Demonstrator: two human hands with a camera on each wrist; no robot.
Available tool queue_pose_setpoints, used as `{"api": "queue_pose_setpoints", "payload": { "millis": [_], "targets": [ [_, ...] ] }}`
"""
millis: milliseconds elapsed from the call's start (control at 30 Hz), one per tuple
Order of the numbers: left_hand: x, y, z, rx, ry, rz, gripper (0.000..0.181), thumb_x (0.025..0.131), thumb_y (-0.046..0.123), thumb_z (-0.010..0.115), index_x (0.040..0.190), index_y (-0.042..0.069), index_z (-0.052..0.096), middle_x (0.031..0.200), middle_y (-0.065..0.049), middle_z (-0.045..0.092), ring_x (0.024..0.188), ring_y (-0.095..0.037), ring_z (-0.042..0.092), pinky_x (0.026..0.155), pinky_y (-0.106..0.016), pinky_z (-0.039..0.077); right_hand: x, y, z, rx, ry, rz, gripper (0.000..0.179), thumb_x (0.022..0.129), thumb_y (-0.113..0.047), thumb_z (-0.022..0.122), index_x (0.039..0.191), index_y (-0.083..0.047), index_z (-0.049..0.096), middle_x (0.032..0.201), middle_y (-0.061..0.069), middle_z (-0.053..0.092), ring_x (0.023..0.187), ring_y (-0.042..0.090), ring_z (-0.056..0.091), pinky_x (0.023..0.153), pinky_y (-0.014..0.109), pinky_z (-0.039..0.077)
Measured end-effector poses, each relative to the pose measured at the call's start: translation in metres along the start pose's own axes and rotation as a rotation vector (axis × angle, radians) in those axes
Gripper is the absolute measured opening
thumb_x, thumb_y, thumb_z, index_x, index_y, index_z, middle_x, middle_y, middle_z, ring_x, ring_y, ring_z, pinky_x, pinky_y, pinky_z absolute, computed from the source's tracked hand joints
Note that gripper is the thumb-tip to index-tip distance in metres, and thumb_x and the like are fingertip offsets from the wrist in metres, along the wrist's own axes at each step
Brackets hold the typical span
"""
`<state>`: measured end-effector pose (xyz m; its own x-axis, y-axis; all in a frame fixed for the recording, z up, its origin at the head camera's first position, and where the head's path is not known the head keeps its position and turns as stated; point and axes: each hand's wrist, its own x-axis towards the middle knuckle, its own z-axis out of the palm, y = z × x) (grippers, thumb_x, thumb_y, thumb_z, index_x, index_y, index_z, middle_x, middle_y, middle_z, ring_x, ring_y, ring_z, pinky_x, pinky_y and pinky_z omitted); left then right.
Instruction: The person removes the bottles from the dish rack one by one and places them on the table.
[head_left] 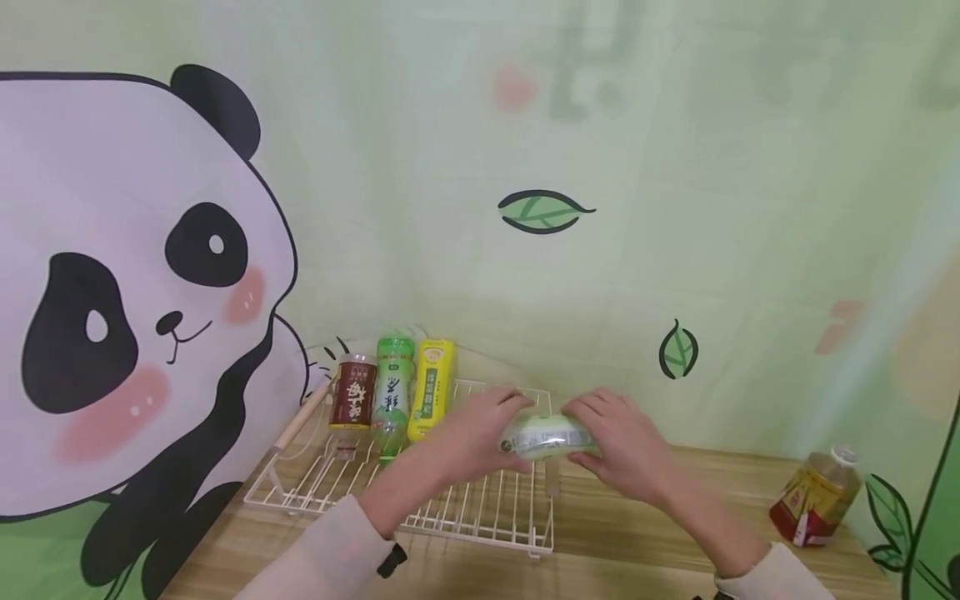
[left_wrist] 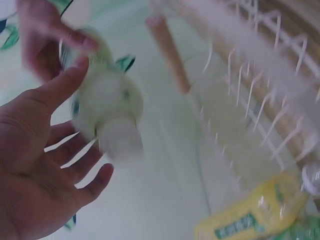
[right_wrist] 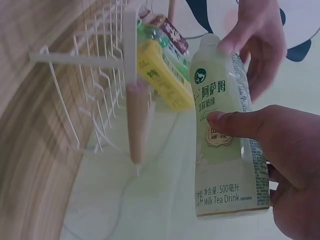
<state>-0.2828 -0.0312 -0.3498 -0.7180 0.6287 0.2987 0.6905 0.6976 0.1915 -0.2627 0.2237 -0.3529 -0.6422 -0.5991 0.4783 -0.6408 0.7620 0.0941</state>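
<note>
A pale green milk tea bottle (right_wrist: 220,150) with a white cap (left_wrist: 120,137) is held sideways between both hands, above the right part of a white wire rack (head_left: 480,500). My left hand (head_left: 483,433) holds the bottle near its cap end, thumb on one side and fingers on the other. Toward the base, my right hand (head_left: 626,450) grips it, with the thumb (right_wrist: 235,124) across the label. A dark red labelled bottle (head_left: 354,396), a green tea bottle (head_left: 393,387) and a yellow bottle (head_left: 432,387) lean side by side in the rack's left part.
Wooden handles (head_left: 303,412) are fixed to the rack's ends. On the wooden table (head_left: 622,550), a bottle of reddish drink with a yellow label (head_left: 817,496) stands at the far right. Behind the table hangs a green panda-print cloth (head_left: 450,208).
</note>
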Motion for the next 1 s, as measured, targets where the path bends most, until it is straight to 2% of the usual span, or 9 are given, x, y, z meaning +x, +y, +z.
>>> {"api": "queue_pose_setpoints", "payload": {
  "millis": [167,267,367,533,633,767,900,1000],
  "targets": [
    [-0.01,-0.025,-0.027,-0.185,-0.001,-0.148,0.104,0.077,0.053,0.091,0.158,0.007,0.046,0.156,-0.011,0.051,0.141,-0.031,0.052,0.115,-0.047,0.047,-0.006,0.018,-0.014,0.031,0.021,0.037,0.059,0.075,-0.014,0.098,0.124,-0.003,0.068,0.122,0.009,0.071,0.114,0.031,0.063,0.094,0.05,0.056],
    [-0.015,-0.039,-0.035,-0.223,0.035,-0.227,0.106,0.079,0.053,0.09,0.16,0.004,0.042,0.161,-0.016,0.045,0.146,-0.037,0.045,0.118,-0.053,0.043,-0.011,0.029,-0.023,0.092,0.045,0.069,0.058,0.076,-0.012,0.097,0.125,-0.002,0.067,0.12,0.01,0.07,0.111,0.031,0.063,0.089,0.049,0.057],
    [-0.017,-0.052,-0.032,-0.223,0.104,-0.3,0.103,0.083,0.052,0.088,0.16,0.002,0.04,0.163,-0.019,0.042,0.147,-0.04,0.044,0.117,-0.055,0.044,-0.019,0.041,-0.032,0.134,0.073,0.109,0.06,0.077,-0.011,0.096,0.128,0.0,0.065,0.12,0.011,0.068,0.108,0.031,0.062,0.083,0.048,0.057],
    [-0.018,-0.071,-0.012,-0.268,0.247,-0.459,0.102,0.086,0.046,0.088,0.161,0.0,0.037,0.162,-0.024,0.04,0.143,-0.044,0.046,0.112,-0.059,0.047,-0.035,0.058,-0.041,0.229,0.089,0.206,0.064,0.081,-0.008,0.093,0.136,0.0,0.061,0.124,0.015,0.065,0.108,0.031,0.061,0.081,0.05,0.057],
    [-0.019,-0.081,0.006,-0.287,0.302,-0.546,0.106,0.086,0.046,0.088,0.162,-0.003,0.033,0.156,-0.027,0.043,0.13,-0.042,0.054,0.104,-0.056,0.054,-0.045,0.066,-0.043,0.279,0.106,0.25,0.063,0.082,-0.007,0.091,0.137,0.0,0.061,0.123,0.015,0.065,0.107,0.031,0.063,0.082,0.051,0.058],
    [-0.019,-0.091,0.024,-0.29,0.335,-0.61,0.112,0.085,0.05,0.088,0.163,-0.005,0.028,0.148,-0.028,0.047,0.116,-0.038,0.056,0.093,-0.051,0.057,-0.059,0.078,-0.043,0.33,0.137,0.302,0.061,0.083,-0.007,0.09,0.135,0.003,0.06,0.122,0.017,0.066,0.107,0.034,0.065,0.086,0.058,0.058],
    [-0.02,-0.096,0.035,-0.266,0.349,-0.639,0.113,0.084,0.05,0.088,0.163,-0.005,0.028,0.145,-0.027,0.049,0.115,-0.038,0.057,0.091,-0.051,0.058,-0.075,0.092,-0.04,0.37,0.133,0.394,0.062,0.088,-0.012,0.088,0.138,0.005,0.056,0.127,0.024,0.065,0.114,0.044,0.063,0.094,0.07,0.053],
    [-0.019,-0.098,0.044,-0.228,0.345,-0.666,0.112,0.084,0.048,0.089,0.163,-0.003,0.029,0.14,-0.026,0.052,0.111,-0.037,0.058,0.087,-0.051,0.059,-0.087,0.102,-0.037,0.374,0.128,0.462,0.062,0.091,-0.018,0.086,0.139,0.006,0.055,0.13,0.028,0.064,0.117,0.048,0.061,0.094,0.071,0.051]
  ]
}}
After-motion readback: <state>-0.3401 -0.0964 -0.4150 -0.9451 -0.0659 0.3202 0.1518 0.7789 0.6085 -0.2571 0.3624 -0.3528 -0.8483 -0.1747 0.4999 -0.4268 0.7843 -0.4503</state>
